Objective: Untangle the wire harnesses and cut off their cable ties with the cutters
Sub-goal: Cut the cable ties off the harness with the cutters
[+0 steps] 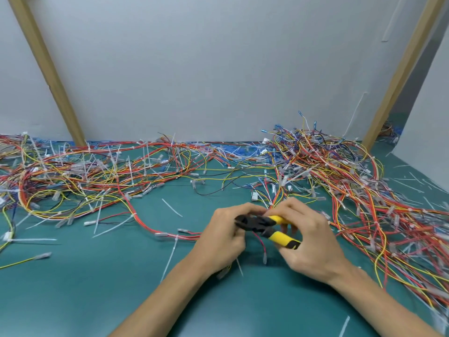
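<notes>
Green matting (97,288) is lying beneath us; our right hand (313,242) is gripping yellow cutters (267,227), our left hand (221,242) is pinching a red wire (260,242) at their tip, harnesses (340,181) sprawling beyond.

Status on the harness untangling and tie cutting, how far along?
Done: some ties are off, clipped white strips lie loose on the green mat. In hand: right hand grips the yellow cutters, left hand pinches a red wire at the blades. Left: most of it; the left pile and right pile are tangled, many ties on them.
</notes>
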Demonstrator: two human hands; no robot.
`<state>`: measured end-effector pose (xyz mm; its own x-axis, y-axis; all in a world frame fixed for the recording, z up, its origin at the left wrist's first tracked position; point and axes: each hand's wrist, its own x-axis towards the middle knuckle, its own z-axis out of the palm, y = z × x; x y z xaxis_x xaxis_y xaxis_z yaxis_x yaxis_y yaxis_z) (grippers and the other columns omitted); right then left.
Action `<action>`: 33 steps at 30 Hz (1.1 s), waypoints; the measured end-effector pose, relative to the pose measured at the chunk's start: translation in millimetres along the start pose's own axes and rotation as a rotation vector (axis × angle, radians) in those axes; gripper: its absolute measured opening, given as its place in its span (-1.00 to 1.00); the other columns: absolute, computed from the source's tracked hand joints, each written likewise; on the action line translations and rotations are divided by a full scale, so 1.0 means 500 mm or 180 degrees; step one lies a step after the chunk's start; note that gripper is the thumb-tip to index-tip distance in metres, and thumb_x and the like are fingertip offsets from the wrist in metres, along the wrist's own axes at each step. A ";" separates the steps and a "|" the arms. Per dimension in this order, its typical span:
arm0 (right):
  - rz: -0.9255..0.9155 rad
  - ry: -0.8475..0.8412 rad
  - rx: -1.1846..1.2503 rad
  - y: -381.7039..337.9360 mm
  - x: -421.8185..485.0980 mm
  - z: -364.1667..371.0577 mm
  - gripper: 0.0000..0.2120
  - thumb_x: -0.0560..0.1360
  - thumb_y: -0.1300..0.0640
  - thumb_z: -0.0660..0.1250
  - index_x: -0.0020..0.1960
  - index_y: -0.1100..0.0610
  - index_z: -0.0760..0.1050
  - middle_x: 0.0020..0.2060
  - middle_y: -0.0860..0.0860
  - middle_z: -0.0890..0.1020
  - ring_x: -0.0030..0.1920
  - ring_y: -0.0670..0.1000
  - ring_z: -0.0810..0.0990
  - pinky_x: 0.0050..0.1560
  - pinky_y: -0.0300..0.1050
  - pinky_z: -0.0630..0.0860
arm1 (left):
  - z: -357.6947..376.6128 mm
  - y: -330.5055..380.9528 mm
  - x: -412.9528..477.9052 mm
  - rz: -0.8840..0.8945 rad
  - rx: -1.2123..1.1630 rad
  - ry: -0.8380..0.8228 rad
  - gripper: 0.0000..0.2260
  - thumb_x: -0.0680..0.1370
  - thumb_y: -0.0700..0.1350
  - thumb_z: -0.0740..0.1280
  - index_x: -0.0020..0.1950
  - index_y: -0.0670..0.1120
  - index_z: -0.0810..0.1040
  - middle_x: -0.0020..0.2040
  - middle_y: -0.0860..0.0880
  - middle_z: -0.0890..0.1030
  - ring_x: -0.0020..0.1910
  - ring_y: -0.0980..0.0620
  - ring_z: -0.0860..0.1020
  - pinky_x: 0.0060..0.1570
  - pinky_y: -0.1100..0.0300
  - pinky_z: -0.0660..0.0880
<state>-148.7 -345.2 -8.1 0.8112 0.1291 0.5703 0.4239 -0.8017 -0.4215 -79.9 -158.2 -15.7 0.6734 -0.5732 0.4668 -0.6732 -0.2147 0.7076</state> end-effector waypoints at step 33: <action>0.0874 0.0023 0.1775 0.005 0.003 0.004 -0.63 0.26 0.26 0.24 0.01 0.00 0.57 -0.16 0.00 0.60 -0.24 0.11 0.55 -0.23 -0.05 0.50 | -0.010 -0.028 0.006 -0.1081 -0.0447 0.0130 -0.86 0.66 -0.14 0.26 0.08 -0.04 0.62 -0.32 0.03 0.66 -0.51 0.08 0.52 -0.40 0.33 0.43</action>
<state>-145.5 -345.7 -9.6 0.9186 -0.0442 0.3927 0.3482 -0.3793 -0.8572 -67.0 -152.8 -21.3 0.8649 -0.4552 0.2115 -0.3626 -0.2751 0.8904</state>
